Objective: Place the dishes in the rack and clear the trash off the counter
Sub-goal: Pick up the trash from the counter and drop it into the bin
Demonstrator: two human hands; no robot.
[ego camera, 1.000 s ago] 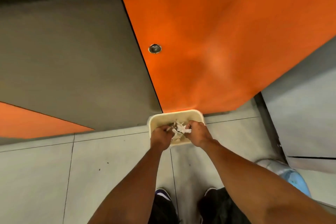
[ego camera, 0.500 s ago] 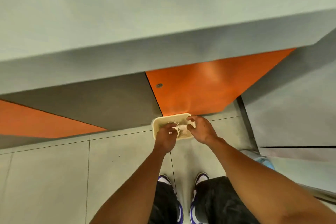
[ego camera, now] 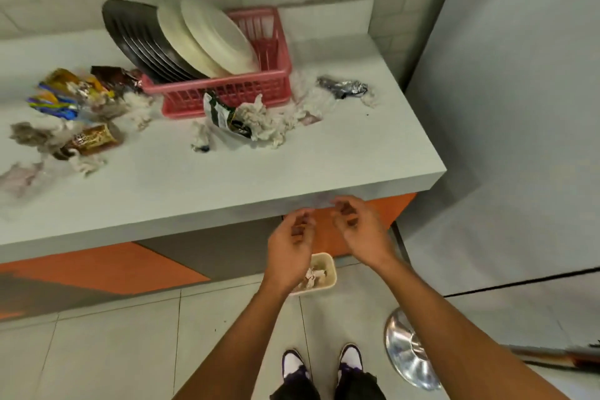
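My left hand [ego camera: 290, 247] and my right hand [ego camera: 360, 230] hang empty below the front edge of the grey counter [ego camera: 292, 166], fingers loosely curled and apart. Under them on the floor stands a small cream bin [ego camera: 328, 266] with crumpled paper inside, partly hidden by my left hand. On the counter a pink rack [ego camera: 259, 88] holds several dark plates [ego camera: 139, 39] and cream plates [ego camera: 214, 39] on edge. Crumpled tissues [ego camera: 263, 120], a green-white wrapper [ego camera: 224, 117], a silver wrapper [ego camera: 342, 88] and colourful snack wrappers [ego camera: 71, 94] lie around the rack.
A tall grey surface [ego camera: 519, 107] stands right of the counter. A shiny metal disc [ego camera: 409, 354] lies on the tiled floor at my right foot. Orange and grey cabinet fronts [ego camera: 130, 266] run under the counter.
Both hands let go of the paper in the bin and rose to just under the counter edge. The view swung up from the floor to the counter top.
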